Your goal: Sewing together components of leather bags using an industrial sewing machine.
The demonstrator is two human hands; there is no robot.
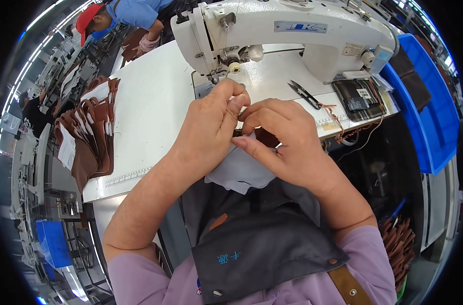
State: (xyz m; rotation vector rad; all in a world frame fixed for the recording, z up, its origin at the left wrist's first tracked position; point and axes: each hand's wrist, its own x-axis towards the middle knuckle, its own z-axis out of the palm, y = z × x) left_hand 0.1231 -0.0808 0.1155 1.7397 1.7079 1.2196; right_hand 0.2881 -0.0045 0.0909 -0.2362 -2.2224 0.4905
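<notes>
My left hand [213, 117] is closed in a pinch just below the needle area of a white sewing machine [191, 40]; what its fingertips grip is too small to make out. My right hand [285, 140] grips a light grey fabric piece [239, 170] with some brown material inside, thumb across its upper part and fingers curled beside my left fingertips. The piece hangs over the table's front edge above my dark grey apron [262, 244], partly hidden by both hands.
Stacked brown and white pieces [91, 127] lie at left on the white table [142, 101]. Black snips [305, 94] and a dark plaid pouch [358, 99] lie right. A blue bin [435, 122] stands beyond. A co-worker in a red cap [114, 23] leans over work at upper left.
</notes>
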